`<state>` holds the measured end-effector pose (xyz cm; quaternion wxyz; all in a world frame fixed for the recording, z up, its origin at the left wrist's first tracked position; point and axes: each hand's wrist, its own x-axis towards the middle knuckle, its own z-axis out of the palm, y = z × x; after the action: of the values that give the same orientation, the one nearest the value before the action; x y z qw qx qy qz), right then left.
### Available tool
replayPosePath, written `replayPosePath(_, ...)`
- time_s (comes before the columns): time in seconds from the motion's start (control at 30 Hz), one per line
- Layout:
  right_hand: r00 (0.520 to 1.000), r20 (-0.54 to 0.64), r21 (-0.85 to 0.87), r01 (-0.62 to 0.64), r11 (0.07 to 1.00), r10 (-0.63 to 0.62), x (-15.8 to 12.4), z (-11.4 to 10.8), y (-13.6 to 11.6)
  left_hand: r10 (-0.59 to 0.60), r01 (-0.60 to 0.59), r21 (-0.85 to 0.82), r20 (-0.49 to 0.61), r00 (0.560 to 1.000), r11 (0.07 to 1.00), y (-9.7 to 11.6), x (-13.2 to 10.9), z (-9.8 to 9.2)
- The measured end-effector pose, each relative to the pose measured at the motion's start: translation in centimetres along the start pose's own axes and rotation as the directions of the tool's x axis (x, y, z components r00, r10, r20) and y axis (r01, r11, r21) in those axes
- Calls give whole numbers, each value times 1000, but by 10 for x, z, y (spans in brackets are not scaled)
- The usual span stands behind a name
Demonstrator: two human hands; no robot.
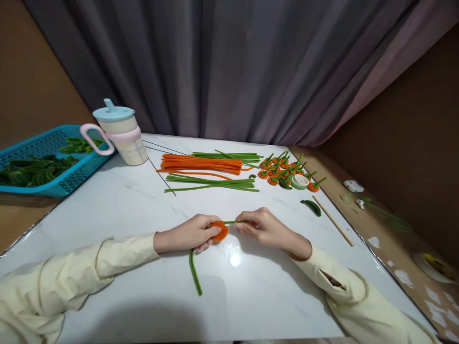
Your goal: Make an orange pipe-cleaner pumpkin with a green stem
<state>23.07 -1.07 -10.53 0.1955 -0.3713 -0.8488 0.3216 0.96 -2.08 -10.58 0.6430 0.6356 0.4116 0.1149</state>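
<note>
My left hand (pixel 193 232) pinches a round, ridged orange pipe-cleaner piece (pixel 220 231) between thumb and fingers. A green pipe cleaner (pixel 230 222) runs from that piece to my right hand (pixel 263 227), whose fingertips are closed on it. Below my left hand another stretch of green pipe cleaner (pixel 194 274) hangs down, bent; whether both stretches are one stem is hidden by my fingers. Beyond my hands lie a bundle of orange pipe cleaners (pixel 201 163) and a row of green pipe cleaners (pixel 215 182).
At the back right stand several orange pieces with green stems (pixel 274 171), beside a roll of tape (pixel 300 181). Near them lie a green leaf shape (pixel 311 207) and a thin wooden stick (pixel 333 222). A lidded cup (pixel 125 138) and a blue basket (pixel 68 179) occupy the left.
</note>
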Motion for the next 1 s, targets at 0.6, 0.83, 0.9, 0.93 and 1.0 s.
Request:
replayPosePath(0.6,998,13,-4,56,998,-56,1,10,-3,49,-48,-134,5,999,990,0,-3,1)
replayPosePath(0.83,998,-28,-3,53,999,-53,0,9,2,46,-51,-132,-38,998,990,5,-2,-2)
replayPosePath(0.9,997,-33,-10,71,997,-71,1,11,3,36,-38,-85,-27,999,996,5,-3,-2)
replayPosePath(0.93,996,-32,-17,87,996,-88,1,12,3,36,-37,-55,-21,999,998,5,-3,-2)
replayPosePath(1.0,992,-24,-32,122,992,-123,1,14,3,45,-45,13,-6,999,999,6,-4,-2)
